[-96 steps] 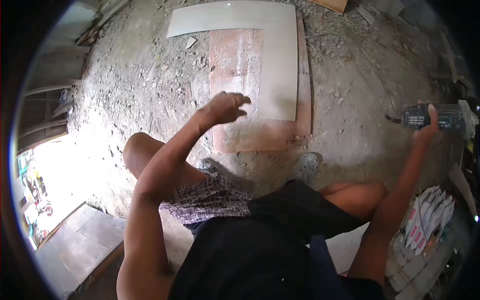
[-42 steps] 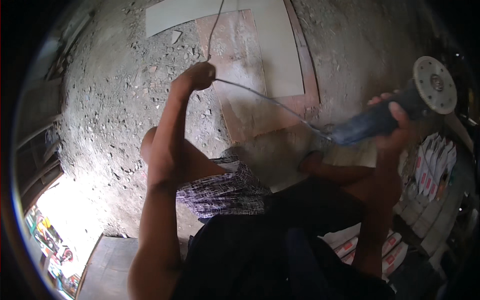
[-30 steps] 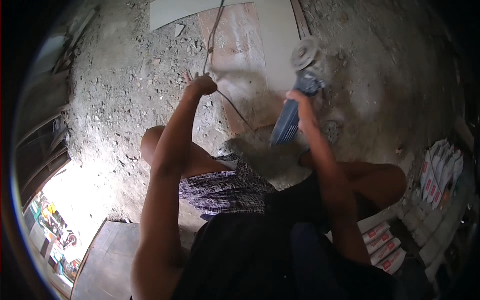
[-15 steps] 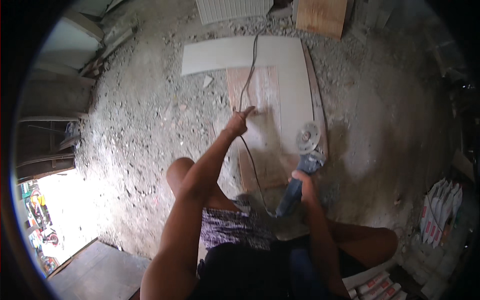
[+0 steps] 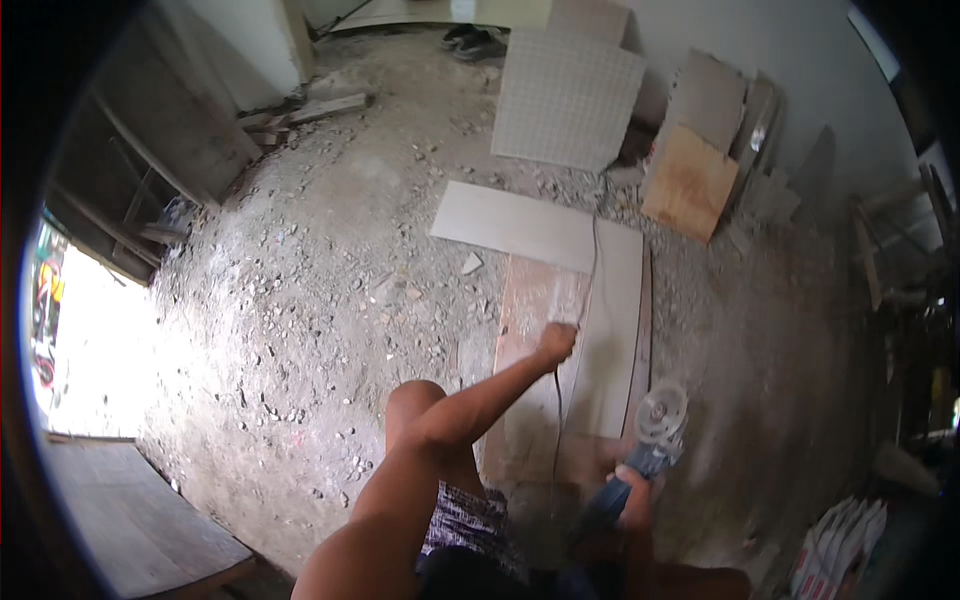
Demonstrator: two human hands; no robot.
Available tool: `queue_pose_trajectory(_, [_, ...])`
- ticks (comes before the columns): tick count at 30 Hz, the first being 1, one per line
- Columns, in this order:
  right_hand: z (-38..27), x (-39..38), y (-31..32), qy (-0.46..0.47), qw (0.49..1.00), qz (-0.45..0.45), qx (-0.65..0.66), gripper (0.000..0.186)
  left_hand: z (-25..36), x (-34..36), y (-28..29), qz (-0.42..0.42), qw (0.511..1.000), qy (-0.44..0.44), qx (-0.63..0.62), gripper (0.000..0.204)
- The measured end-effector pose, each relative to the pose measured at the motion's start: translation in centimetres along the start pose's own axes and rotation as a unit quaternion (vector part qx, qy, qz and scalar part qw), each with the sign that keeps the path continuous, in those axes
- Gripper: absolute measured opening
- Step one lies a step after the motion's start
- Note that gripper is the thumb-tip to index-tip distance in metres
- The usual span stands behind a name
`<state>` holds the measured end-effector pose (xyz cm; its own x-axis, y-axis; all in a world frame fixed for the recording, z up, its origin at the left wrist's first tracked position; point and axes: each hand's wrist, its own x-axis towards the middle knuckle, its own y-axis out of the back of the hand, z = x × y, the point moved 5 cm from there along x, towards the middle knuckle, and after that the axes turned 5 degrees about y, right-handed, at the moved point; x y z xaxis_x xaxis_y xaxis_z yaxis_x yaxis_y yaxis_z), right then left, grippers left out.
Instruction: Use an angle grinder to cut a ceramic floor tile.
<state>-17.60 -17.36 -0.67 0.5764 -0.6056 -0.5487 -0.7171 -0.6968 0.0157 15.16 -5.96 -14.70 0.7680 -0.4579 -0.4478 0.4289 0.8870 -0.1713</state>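
Observation:
My right hand (image 5: 634, 492) is wrapped round the body of a blue-grey angle grinder (image 5: 652, 460). Its round cutting disc (image 5: 661, 412) points away from me, just off the near right corner of an L-shaped off-white sheet (image 5: 615, 330). Stretched forward over the boards, my left hand (image 5: 560, 343) is closed on the dark power cord (image 5: 558, 420), which runs on across the sheet to the far side. Under the sheet lies a reddish-brown board (image 5: 540, 280) with pale dust on it.
Rubble and a white offcut (image 5: 471, 263) lie on the dusty floor. Farther off, a ribbed pale tile panel (image 5: 567, 100) and a wooden board (image 5: 690, 185) lean near the wall. A grey panel (image 5: 140, 520) is at lower left, white bags (image 5: 840, 545) at lower right.
My view has tilted up, showing more of the far wall. The left hand's extended finger has curled in, and its fist now grips the cord. The grinder stays in my right hand.

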Motion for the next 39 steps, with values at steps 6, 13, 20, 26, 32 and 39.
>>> queue_pose_trajectory(6, [-0.1,-0.3,1.1,-0.014,0.999,0.046,-0.012,0.028,0.6,-0.6,-4.7,-0.079,0.975,-0.074,0.193,0.027])
queue_pose_trajectory(13, [1.1,1.1,-0.2,-0.045,0.999,0.02,-0.02,0.027,-3.2,0.7,-2.9,-0.103,0.734,-0.333,0.583,0.019])
queue_pose_trajectory(20, [2.8,-0.4,1.8,-0.044,0.998,0.053,0.01,0.028,-7.1,-0.8,-5.1,-0.164,0.678,-0.323,0.639,0.015])
queue_pose_trajectory(26, [6.6,2.1,5.0,-0.091,0.99,0.109,-0.022,0.032,-8.2,1.4,1.2,-0.041,0.83,0.073,0.552,0.034])
queue_pose_trajectory(32, [6.0,3.2,-1.0,-0.105,0.99,0.06,-0.068,0.029,-3.7,-5.6,2.3,0.0,0.696,-0.099,0.711,0.06])
queue_pose_trajectory(39, [12.4,6.2,0.5,-0.072,0.972,-0.025,-0.222,0.025,-7.7,-13.4,-5.8,-0.439,0.558,-0.045,0.703,0.044])
